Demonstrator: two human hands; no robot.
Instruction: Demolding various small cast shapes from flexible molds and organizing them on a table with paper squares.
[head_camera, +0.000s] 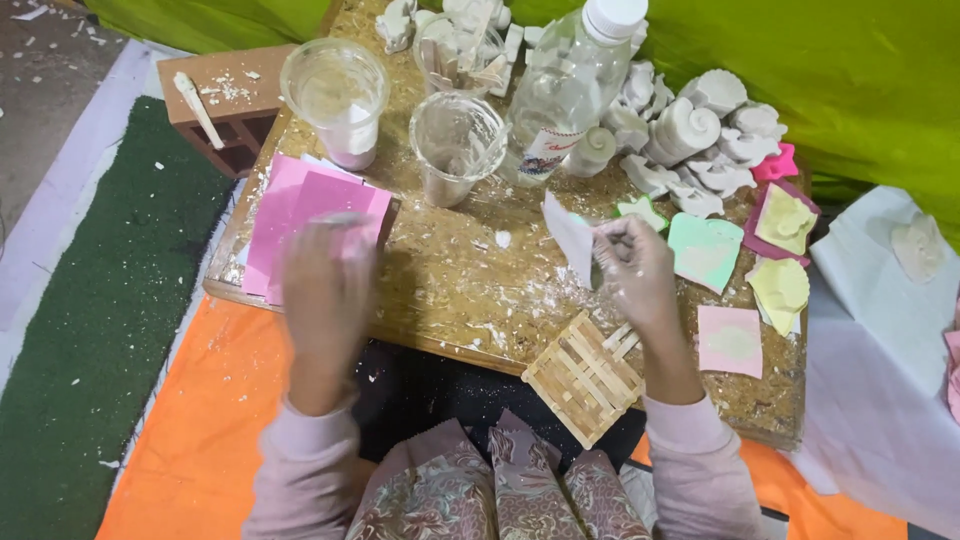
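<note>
Landmark: board (460, 290), a chipboard slab set low on the floor, dusted with white powder.

Right hand (635, 265) is over the board's middle right. Fingers pinched shut on a small white sheet (568, 238), held up off the board, one corner pointing down; likely lifted clear so it can be worked without picking up powder. Fingers are coated in white.

Left hand (325, 275) is over the board's left edge, above the pink sheets (300, 215). It is motion-blurred, so finger spread cannot be told, nor whether it holds anything. It looks flat, palm down, and may be touching the top pink sheet.

Stick grid (583, 377) overhangs the board's near edge, next to the right wrist.

On the board's back part: two clear cups (335, 85) with white residue and a clear bottle (565, 85) with a white cap, grouped within reach of both hands. Back right: a pile of white shell casts (690, 130). Right edge: coloured moulds (705, 250), green, yellow and pink, laid singly, some holding white fill, probably spread out to set.

Off the board's left back corner: a brick (225, 105) with a white-caked stick on top.

Around the board: an orange mat (215, 420) under its near edge, green carpet (100, 300) to the left, green cloth (860, 80) behind, white cloth to the right. White crumbs are scattered all over.
</note>
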